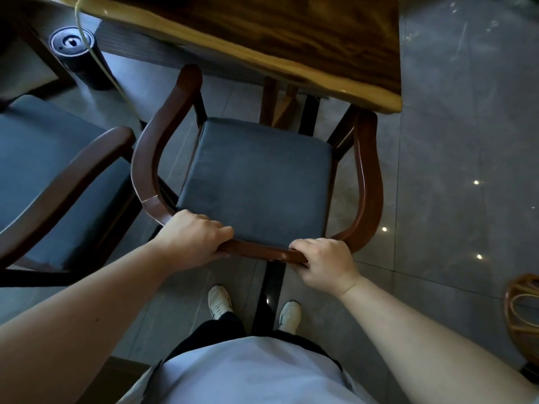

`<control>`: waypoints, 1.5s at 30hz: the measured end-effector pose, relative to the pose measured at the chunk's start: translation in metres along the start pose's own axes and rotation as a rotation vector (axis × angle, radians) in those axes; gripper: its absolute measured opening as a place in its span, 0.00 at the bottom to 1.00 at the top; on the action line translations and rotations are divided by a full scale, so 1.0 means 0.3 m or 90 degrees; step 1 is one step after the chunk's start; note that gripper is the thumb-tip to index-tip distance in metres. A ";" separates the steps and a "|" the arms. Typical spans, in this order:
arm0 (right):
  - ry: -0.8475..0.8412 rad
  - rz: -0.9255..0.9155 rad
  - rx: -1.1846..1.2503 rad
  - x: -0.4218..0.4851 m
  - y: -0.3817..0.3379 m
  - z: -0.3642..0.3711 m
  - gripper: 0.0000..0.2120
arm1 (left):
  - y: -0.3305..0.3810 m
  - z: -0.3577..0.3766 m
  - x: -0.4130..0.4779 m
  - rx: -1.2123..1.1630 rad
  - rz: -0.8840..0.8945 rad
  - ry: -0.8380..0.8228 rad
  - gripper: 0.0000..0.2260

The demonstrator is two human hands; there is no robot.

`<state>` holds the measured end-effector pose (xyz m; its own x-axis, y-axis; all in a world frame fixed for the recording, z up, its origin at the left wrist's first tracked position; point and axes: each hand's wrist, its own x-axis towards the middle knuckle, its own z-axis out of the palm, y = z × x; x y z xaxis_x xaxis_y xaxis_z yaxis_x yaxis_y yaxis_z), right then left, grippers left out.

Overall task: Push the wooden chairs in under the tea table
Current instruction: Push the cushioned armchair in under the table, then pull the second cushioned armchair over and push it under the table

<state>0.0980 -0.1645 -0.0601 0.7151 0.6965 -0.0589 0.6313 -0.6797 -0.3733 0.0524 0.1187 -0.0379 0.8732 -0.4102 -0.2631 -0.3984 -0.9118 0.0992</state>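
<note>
Left hand (194, 238): my fingers are curled tight over the near back rail of the wooden armchair (256, 182), at its left end.
Right hand (323, 261): clamped on the same rail toward its right end, knuckles up.
Armchair: directly in front of me, dark cushion facing up, its 2 curved arms reaching far toward the tea table (262, 39).
Seat position: most of the cushion lies uncovered on my side of the table edge; the far tip of the right arm sits under the table's near right corner, the left arm tip just near of the edge.
Second armchair (58, 176): to the left, beside mine, its arm close to my chair's left arm.
Black cylinder (78, 53): far left on the floor.
My shoes (220, 301): on grey tiles, near of the chair.
</note>
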 end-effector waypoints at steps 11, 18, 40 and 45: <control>-0.045 0.012 -0.014 0.072 -0.057 -0.002 0.12 | -0.083 -0.018 0.001 -0.001 -0.039 0.019 0.13; -0.107 0.026 0.010 0.070 -0.047 -0.014 0.18 | -0.012 -0.026 -0.012 -0.050 -0.148 0.030 0.14; -0.124 -0.402 -0.035 0.499 -0.502 -0.135 0.36 | 0.013 -0.140 -0.656 -0.100 -0.669 0.325 0.22; -0.155 -0.432 -0.056 0.641 -0.679 -0.045 0.35 | -0.148 -0.085 -0.806 -0.102 -0.750 0.309 0.22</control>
<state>0.1109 0.1046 0.0171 0.0773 0.9958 -0.0492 0.9411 -0.0892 -0.3263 -0.1339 0.2578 0.0458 0.6995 0.7075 0.1008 0.6888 -0.7051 0.1686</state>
